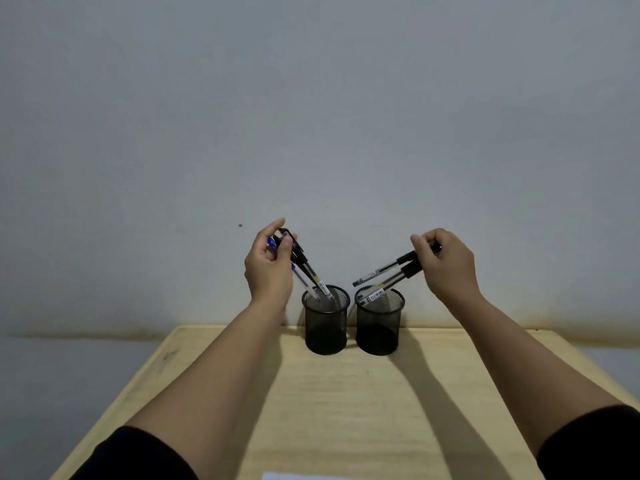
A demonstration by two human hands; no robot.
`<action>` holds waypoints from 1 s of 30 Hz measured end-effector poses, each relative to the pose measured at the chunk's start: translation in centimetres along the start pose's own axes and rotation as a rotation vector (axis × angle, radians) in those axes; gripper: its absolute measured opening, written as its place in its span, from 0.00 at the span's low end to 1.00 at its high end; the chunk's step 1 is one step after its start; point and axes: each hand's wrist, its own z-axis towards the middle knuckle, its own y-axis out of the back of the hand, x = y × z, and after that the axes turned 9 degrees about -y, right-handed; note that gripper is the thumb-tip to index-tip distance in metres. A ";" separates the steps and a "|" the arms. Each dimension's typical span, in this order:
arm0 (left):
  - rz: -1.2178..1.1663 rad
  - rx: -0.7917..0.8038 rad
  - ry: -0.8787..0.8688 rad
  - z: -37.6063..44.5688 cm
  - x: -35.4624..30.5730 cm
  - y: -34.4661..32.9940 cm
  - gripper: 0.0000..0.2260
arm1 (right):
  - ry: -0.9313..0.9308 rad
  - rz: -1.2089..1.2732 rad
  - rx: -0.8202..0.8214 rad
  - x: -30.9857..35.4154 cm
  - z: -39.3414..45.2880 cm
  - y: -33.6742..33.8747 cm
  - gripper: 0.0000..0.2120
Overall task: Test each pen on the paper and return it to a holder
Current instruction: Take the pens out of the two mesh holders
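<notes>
Here, near to far:
Paper: white paper sheet is just peeking in at the near edge of the pale wooden bench.
Holders: two black mesh cylindrical holders are standing side by side at the far edge.
Left hand: fingers are grasping a bundle of blue and black pens, tips dipping into the left holder.
Right hand: fingers are pinching two black pens above the right mesh holder.
Advice: probably best separating one pen before bringing it near.

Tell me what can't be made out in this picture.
Head view, the only one:
- Paper: only a white sliver shows; the bottom edge cuts off the rest.
- Pen caps in the left hand: fingers cover them, so the exact count is unclear.
- Pens in the right hand: upper ends hidden in the grip.
- Pen label print: too small to read.
- Holder bottoms: dark mesh hides them.
</notes>
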 end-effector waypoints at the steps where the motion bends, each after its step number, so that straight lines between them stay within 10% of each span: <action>1: -0.032 -0.013 0.004 -0.5 -0.6 0.3 0.12 | -0.015 0.039 -0.002 0.2 -0.8 0.3 0.10; 9: -0.049 -0.058 0.167 -8.6 1.0 4.0 0.10 | -0.205 0.158 0.061 -4.9 -10.1 -1.0 0.11; 14: 0.337 -0.121 0.380 -13.1 6.0 6.5 0.08 | -0.354 0.067 0.100 -9.2 -12.8 -1.9 0.11; 30: 0.904 0.454 0.120 -12.4 8.3 8.5 0.08 | -0.206 -0.460 0.195 -11.7 -12.2 -3.3 0.12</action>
